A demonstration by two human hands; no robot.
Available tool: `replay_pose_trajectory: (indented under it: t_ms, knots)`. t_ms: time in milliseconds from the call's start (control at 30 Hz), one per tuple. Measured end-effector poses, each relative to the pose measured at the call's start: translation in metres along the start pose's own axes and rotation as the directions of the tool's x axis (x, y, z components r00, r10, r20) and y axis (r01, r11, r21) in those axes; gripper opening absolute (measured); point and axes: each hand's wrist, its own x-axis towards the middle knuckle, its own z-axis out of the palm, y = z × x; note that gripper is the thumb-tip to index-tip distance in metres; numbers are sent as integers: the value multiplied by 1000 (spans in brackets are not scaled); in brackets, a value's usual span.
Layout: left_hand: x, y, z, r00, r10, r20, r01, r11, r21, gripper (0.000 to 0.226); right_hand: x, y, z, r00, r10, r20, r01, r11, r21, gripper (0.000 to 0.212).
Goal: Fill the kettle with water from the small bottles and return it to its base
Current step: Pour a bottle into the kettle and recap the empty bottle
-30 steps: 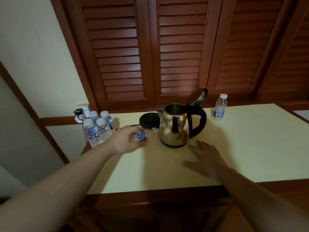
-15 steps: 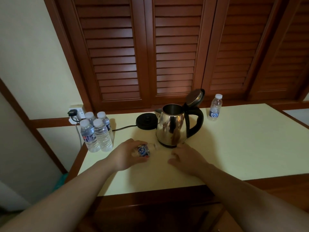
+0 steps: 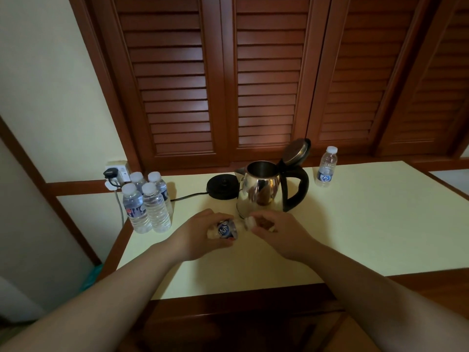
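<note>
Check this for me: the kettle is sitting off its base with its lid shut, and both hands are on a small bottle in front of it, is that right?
Not quite. The head view shows the kettle with its lid flipped open, not shut. The rest holds: it stands off its base, and the left hand and right hand are on the small bottle in front of it.

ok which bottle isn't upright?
The held bottle, tipped sideways between left hand and right hand. The four by the socket and the far-right one stand.

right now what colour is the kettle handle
Black, against the shiny silver kettle body; the handle shows best in the head view, on the kettle's right side.
</note>
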Motion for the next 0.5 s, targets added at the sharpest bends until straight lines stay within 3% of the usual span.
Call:
replay_pose_trajectory:
  t_ms: [233, 333, 433, 500]
  knots:
    - [15, 20, 7, 999, 51, 14, -51, 999, -15, 58, -7, 5, -36, 1000, 8, 18, -7, 999, -34, 32]
    - [23, 35, 16, 996, 93, -9, -93, 996, 17, 59, -10, 15, -49, 998, 51, 25, -49, 997, -56, 18]
    - [34, 52, 30, 991, 129, -23, -127, 990, 67, 63, -17, 27, -58, 992, 127, 5, -127, 990, -67, 38]
    - [41, 65, 39, 992, 122, -28, -120, 991, 63, 65, -23, 35, -69, 989, 145, -23, -145, 989, -18, 35]
